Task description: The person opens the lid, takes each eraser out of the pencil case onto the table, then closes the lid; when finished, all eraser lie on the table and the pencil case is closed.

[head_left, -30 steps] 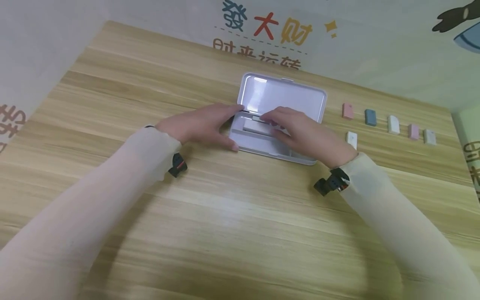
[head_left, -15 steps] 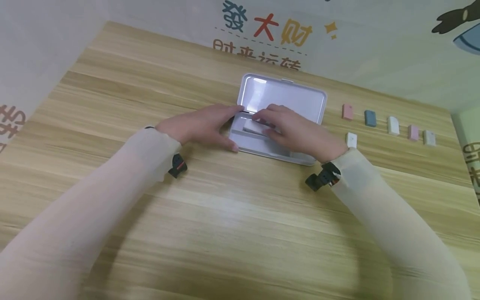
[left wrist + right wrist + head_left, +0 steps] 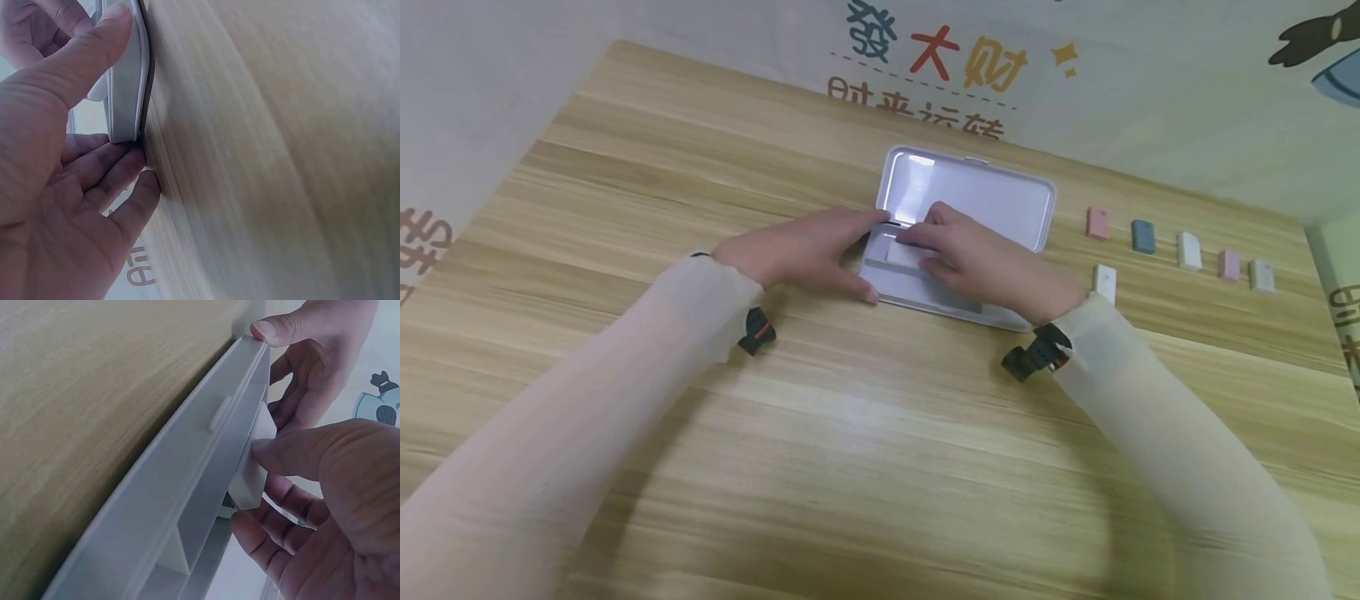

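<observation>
The right hand (image 3: 973,254) pinches a white block (image 3: 253,472), with the thumb pressed to its near face and the fingertips against the opposite side. The block stands tilted at the left end of the pencil case (image 3: 925,306), over the far compartment, behind the long divider (image 3: 215,472). Whether its underside touches the floor of the case, I cannot tell. A short partition (image 3: 173,553) joins the divider to the near wall, towards the right end of the case.

The left hand (image 3: 808,250) holds the left end of the case: the thumb lies along the near edge, while the fingers reach round to the back left corner, some of them bent at the tips beside the table.

The lid (image 3: 992,187) is raised and leans back towards the far edge of the table (image 3: 820,467). The case sits nearer that far edge than the near one.

To the right of the case, towards the table's far right corner, a slanting row holds a pink block (image 3: 1097,223), a blue-grey block (image 3: 1143,237), a larger white block (image 3: 1189,251), a paler pink block (image 3: 1228,264) and a greyish block (image 3: 1262,276). Another white piece (image 3: 1105,283) lies nearer, close to the right sleeve (image 3: 1157,417). Beyond the far edge, coloured characters (image 3: 936,54) are printed on a pale backdrop (image 3: 737,42).
</observation>
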